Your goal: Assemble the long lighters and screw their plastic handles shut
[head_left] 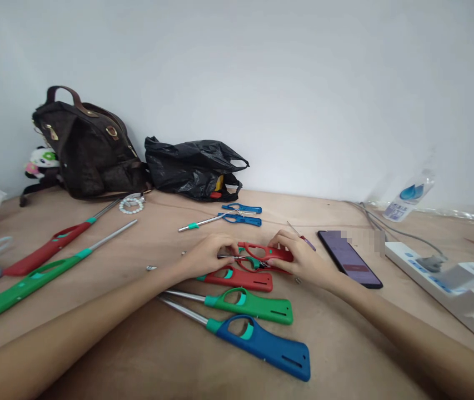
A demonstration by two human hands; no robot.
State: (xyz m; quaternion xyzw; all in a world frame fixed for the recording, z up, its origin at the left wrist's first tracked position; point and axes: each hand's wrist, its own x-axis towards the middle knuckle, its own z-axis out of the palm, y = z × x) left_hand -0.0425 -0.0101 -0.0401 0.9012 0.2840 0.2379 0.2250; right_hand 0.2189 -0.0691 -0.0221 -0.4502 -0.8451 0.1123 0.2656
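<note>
Both hands are meeting over a red lighter shell (267, 254) near the middle of the wooden table (345, 344). The left hand (209, 255) is pinching the metal nozzle end of it, fingertips curled narrow around the thin part, while the right hand (301, 258) is closing its fingers over the rear of the red handle, thumb underneath (the exact contact there is hidden by the knuckles). The shell is lying between the two sets of fingers, raised slightly above a whole red lighter (240, 278) resting on the table just below it.

Nearer the person, a green lighter (253, 304) and a blue lighter (262, 341) are lying side by side. A split-open blue lighter (237, 214) is sitting further back, a small screwdriver (301, 237) just beyond the right hand, and a phone (349, 258) to its right. Two long lighters, one red (49, 250) and one green (32, 280), are lying at the left.
</note>
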